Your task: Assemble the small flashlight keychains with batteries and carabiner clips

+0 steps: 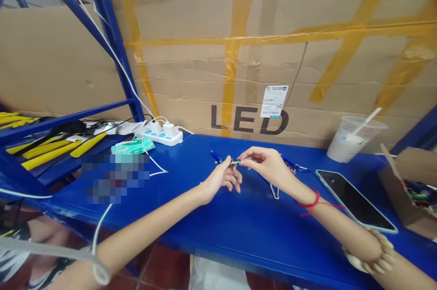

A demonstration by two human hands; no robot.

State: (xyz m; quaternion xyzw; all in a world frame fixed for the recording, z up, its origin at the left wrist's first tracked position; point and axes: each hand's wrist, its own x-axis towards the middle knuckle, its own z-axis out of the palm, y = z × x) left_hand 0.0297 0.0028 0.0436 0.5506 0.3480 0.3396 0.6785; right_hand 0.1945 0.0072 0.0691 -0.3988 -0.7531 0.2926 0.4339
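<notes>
Above the blue table, my left hand pinches a small silver-and-green piece between thumb and forefinger, its other fingers loosely curled. My right hand meets it from the right, fingertips closed on the green end of the same piece. Its exact kind is too small to make out. A short blue pen-like item lies just behind my left thumb. Several thin blue pieces are partly hidden behind my right hand. Under my right wrist, a whitish metal loop rests on the table.
To the right are a phone, a plastic cup with a straw and an open cardboard box of small coloured items. A white power strip, cables and a green tissue pack sit left. Large cardboard stands behind.
</notes>
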